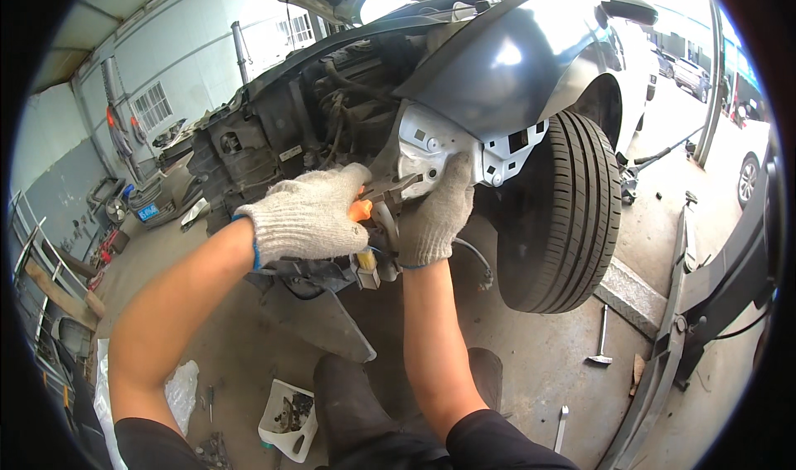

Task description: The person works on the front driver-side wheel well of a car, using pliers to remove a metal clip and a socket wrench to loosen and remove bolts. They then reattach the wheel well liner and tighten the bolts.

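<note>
My left hand (pixel 311 213), in a knitted work glove, is closed round pliers with orange handles (pixel 360 210). Their metal jaws point right, at the lower left edge of a silver metal bracket (pixel 419 142) under the front fender (pixel 497 55). Against that bracket lies my gloved right hand (pixel 438 213), one finger stretched up its face. The rest of its fingers are partly hidden and seem to hold the lower edge. Whether the jaws bite the metal, I cannot tell.
The front wheel (pixel 572 213) stands right of my hands. A wire with a connector (pixel 485 279) hangs below. On the floor are a hammer (pixel 600 350), a white container of small parts (pixel 286 420) and a removed bumper (pixel 162 196). A lift arm (pixel 663 362) runs along the right.
</note>
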`<state>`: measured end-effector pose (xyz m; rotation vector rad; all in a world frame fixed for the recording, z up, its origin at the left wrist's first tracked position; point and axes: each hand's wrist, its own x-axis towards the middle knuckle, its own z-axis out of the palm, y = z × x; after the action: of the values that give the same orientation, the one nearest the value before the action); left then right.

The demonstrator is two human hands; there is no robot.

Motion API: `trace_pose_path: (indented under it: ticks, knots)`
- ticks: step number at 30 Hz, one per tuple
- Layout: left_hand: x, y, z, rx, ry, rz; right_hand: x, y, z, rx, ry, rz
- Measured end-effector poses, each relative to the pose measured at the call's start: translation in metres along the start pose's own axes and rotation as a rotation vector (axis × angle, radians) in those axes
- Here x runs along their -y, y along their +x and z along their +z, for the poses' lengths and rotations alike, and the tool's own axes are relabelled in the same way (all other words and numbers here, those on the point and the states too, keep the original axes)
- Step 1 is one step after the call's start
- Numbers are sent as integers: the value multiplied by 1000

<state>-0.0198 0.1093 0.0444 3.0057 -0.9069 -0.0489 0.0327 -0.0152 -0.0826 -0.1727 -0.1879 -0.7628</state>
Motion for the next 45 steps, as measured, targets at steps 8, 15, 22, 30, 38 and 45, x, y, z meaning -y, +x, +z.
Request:
trace_pose_path:
  ticks: [8, 15, 22, 30, 38, 45]
  knots:
    - [-6, -1, 11, -21, 4, -27, 3, 0, -1, -49, -23, 48]
    - [-12, -12, 25, -32, -54, -85, 3, -1, 2, -109, -13, 56]
    - [4, -5, 32, -139, -69, -59, -1, 2, 0, -49, 9, 15]
    - [-4, -15, 28, -193, -3, -120, 0, 5, -6, -10, 20, 18]
    - [11, -25, 43, -178, -329, -4, -8, 12, -15, -3, -28, -18]
    - [23, -16, 52, -305, -280, 162, -6, 10, -13, 17, -14, 3]
